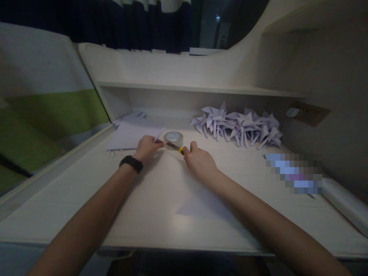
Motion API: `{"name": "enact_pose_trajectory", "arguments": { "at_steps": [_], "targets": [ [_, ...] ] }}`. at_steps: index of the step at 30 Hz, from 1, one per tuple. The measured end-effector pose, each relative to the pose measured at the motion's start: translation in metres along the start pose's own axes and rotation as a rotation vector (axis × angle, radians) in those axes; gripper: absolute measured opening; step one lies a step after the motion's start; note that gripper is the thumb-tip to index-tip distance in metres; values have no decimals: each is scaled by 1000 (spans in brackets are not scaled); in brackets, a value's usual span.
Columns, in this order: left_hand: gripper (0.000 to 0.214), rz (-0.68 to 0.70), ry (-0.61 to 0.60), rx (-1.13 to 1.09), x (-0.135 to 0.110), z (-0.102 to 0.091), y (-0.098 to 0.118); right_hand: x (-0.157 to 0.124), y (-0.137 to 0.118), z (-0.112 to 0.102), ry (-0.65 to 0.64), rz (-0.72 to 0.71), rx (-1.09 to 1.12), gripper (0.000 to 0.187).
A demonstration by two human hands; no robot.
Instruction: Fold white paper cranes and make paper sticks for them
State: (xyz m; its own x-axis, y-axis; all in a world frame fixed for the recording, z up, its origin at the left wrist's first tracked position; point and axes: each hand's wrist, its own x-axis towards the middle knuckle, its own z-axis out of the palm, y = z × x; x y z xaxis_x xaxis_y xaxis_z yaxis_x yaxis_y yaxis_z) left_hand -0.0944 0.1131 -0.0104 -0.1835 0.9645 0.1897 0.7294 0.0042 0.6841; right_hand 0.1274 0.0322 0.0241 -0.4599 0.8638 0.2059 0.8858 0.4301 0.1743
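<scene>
My left hand, with a black band on its wrist, is closed round a thin white paper stick that points up and to the right. My right hand is closed on the yellow end of a utility knife. The knife's dark blade end reaches towards the left hand. Just behind the knife a roll of clear tape lies flat on the pale desk. A folded white paper sheet rests on the desk under my right forearm.
A pile of several white paper pinwheels lies at the back right under a shelf. A stack of white paper sits at the back left. A blurred object is at the right. A green and grey bed borders the left.
</scene>
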Motion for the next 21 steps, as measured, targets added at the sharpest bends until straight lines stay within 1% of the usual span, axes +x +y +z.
{"name": "enact_pose_trajectory", "arguments": {
  "at_steps": [3,9,17,21],
  "targets": [
    [21,9,9,46,-3,-3,6,2,-6,-2,-17,10,18,33],
    [18,13,47,151,-7,-5,14,5,-12,-3,-3,11,35,33],
    [22,65,81,253,-8,-3,14,7,-17,-3,-3,-5,14,34],
    [24,62,92,289,-8,-2,16,10,-20,0,14,-21,34,32]
  ]
}}
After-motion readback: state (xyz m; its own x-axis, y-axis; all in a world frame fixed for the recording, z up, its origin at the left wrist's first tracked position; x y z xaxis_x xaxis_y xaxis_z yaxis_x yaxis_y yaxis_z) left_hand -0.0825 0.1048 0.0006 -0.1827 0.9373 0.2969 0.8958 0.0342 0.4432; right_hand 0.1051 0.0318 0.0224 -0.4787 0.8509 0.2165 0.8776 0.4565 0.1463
